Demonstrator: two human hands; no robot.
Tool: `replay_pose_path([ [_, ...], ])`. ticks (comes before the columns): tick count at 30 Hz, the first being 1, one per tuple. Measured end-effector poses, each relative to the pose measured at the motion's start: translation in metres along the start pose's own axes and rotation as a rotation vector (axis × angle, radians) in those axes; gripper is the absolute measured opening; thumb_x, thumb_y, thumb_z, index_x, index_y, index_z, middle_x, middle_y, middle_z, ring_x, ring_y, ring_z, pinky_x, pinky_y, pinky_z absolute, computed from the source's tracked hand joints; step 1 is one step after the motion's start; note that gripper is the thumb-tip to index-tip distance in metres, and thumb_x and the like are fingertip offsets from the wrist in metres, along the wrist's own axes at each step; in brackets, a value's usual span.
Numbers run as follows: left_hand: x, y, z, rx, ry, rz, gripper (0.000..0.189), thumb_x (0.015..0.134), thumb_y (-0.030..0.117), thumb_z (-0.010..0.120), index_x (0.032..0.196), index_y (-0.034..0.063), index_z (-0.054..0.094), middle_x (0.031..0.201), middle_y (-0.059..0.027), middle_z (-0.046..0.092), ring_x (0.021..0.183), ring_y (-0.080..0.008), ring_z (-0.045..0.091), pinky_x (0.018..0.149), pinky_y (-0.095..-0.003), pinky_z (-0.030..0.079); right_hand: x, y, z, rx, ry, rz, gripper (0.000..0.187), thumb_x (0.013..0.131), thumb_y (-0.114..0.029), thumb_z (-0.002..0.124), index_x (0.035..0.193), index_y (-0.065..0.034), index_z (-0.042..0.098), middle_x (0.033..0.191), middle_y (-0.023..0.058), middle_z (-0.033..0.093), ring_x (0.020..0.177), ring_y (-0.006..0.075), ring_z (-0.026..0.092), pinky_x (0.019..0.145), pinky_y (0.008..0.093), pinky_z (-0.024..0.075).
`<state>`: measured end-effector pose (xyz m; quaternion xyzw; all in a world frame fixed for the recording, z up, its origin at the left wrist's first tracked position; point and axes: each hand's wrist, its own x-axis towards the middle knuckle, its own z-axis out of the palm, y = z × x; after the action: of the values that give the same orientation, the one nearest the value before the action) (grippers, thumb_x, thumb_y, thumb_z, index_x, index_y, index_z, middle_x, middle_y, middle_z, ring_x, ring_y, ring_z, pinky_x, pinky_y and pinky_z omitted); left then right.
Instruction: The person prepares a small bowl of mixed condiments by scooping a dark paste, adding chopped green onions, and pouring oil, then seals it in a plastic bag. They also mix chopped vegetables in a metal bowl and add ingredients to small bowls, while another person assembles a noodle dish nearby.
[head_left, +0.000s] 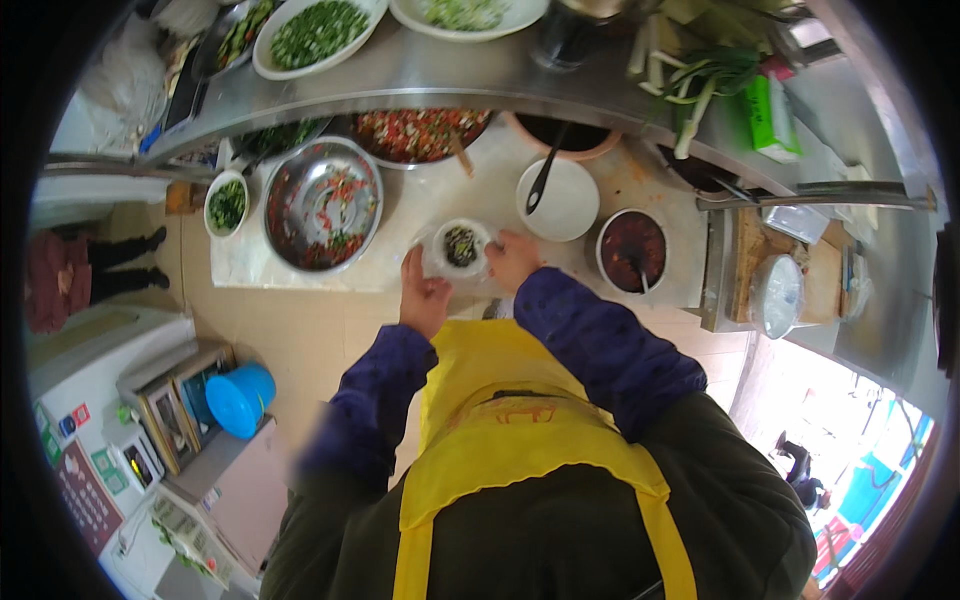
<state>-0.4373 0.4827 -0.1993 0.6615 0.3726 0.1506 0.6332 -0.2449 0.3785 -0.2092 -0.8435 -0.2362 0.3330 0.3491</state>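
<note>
A small white bowl (451, 264) with dark and green contents stands near the front edge of the pale worktop (442, 193). Thin clear plastic (427, 244), seemingly a bag, spreads around it. On its left, my left hand (425, 298) holds the plastic, fingers pointing away from me. My right hand (517, 259) grips the plastic close against the bowl's right rim; its fingertips are partly hidden. Just behind that hand is a larger white bowl (574, 206) with a black-handled utensil (541, 180) leaning over it. A pot of dark red sauce (630, 244) with a spoon stands to the right.
Left of my hands are a steel basin (367, 236) with chopped red remains and a small bowl of chopped greens (227, 206). A steel shelf (450, 79) overhangs the back, carrying leeks (697, 94). A blue bucket (241, 397) sits behind left. Another person (64, 277) stands far left.
</note>
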Motion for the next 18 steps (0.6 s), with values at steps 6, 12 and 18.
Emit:
replay_pose_path([
  [6,-0.007,-0.007,-0.003,-0.072,0.031,0.017,0.086,0.085,-0.005,0.063,0.162,0.0026,0.026,0.158,-0.0157,0.036,0.112,-0.0252,0.066,0.090,-0.0319,0.057,-0.035,-0.003,-0.023,0.027,0.107,-0.017,0.027,0.098,-0.024,0.067,0.108,0.0015,0.063,0.084,0.0172,0.073,0.074,0.0267,0.074,0.069,0.0399,0.0581],
  [12,-0.034,-0.012,-0.027,-0.149,0.099,-0.087,0.086,0.087,-0.009,0.065,0.162,0.0132,0.029,0.151,-0.0135,0.048,0.094,-0.0168,0.065,0.079,-0.0316,0.054,-0.093,-0.086,-0.169,0.053,0.225,-0.299,0.039,0.090,-0.013,0.074,0.125,-0.0018,0.062,0.090,0.0122,0.072,0.084,0.0170,0.072,0.075,0.0316,0.0570],
  [18,-0.084,0.019,-0.054,-0.029,0.179,-0.208,0.079,0.086,0.000,0.066,0.158,0.0098,0.037,0.145,-0.0154,0.052,0.090,-0.0188,0.066,0.080,-0.0329,0.054,0.045,-0.205,-0.335,0.139,0.648,-0.667,0.057,0.090,-0.015,0.078,0.140,0.0004,0.057,0.123,0.0146,0.071,0.117,0.0253,0.066,0.101,0.0355,0.0510],
])
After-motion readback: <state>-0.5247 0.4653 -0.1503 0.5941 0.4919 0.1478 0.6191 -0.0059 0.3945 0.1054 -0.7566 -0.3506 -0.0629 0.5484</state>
